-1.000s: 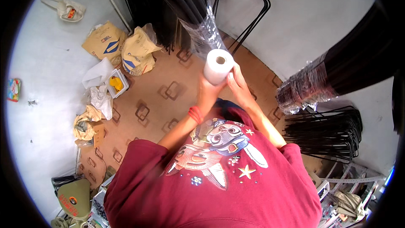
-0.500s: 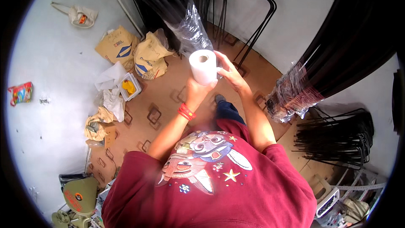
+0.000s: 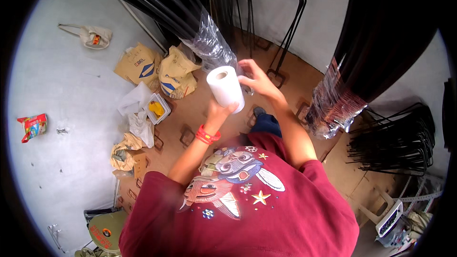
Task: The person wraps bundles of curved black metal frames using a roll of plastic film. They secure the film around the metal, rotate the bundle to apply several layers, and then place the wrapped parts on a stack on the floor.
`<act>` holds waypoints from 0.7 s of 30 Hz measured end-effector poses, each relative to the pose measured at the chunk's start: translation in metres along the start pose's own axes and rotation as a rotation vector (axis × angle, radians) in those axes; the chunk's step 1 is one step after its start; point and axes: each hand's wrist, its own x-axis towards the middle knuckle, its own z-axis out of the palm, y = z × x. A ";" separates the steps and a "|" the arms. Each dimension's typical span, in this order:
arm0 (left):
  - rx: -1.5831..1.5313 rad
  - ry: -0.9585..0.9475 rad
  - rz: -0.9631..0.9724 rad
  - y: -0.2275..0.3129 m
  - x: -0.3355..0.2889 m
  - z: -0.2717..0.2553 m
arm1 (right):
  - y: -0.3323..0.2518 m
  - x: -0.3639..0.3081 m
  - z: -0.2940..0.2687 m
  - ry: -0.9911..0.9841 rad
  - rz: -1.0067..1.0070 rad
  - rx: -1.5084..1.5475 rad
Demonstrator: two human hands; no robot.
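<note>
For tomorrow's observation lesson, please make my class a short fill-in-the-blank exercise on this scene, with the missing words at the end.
1. The roll of plastic film in the left hand is coloured ____.
2. The red bracelets circle the person's ____ wrist.
3. The item inside the white plastic tub is coloured ____.
4. The bent black rods stand toward the picture's ____ edge.

Missing words: white; left; yellow; right.
</note>
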 end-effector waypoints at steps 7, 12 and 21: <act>-0.150 -0.078 -0.086 -0.009 -0.025 -0.003 | -0.008 0.019 0.054 0.489 -0.179 -0.049; -0.984 -0.593 -0.282 0.023 -0.068 -0.006 | -0.004 0.027 0.075 0.759 -0.093 -0.405; -0.531 -0.061 0.318 0.132 -0.036 -0.069 | -0.196 -0.036 0.052 0.570 -0.359 -0.310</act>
